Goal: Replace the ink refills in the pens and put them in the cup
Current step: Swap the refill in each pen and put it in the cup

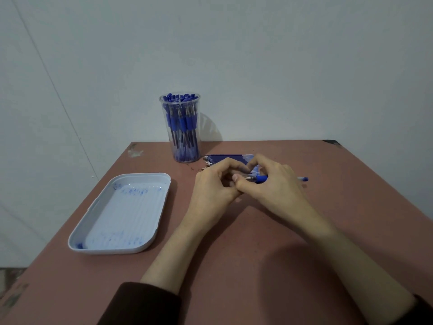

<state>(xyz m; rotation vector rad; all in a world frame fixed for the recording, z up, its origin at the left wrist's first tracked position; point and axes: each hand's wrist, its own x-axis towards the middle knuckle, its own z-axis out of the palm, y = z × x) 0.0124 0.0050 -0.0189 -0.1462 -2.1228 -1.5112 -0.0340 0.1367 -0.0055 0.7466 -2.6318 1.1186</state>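
Note:
A blue pen (262, 178) lies level above the table, its blue end cap sticking out to the right past my right hand (274, 184), which grips the barrel. My left hand (215, 181) curls its fingers around the pen's metal tip end, thumb touching the tip. Just behind both hands lies a row of blue ink refills (222, 159), partly hidden by my fingers. A clear plastic cup (181, 127) packed with several blue pens stands at the table's back edge.
A white tray (117, 214) smeared with blue ink sits on the left of the reddish table (257, 254). The table's back edge meets a pale wall. Dark sleeves cover both forearms near the bottom edge.

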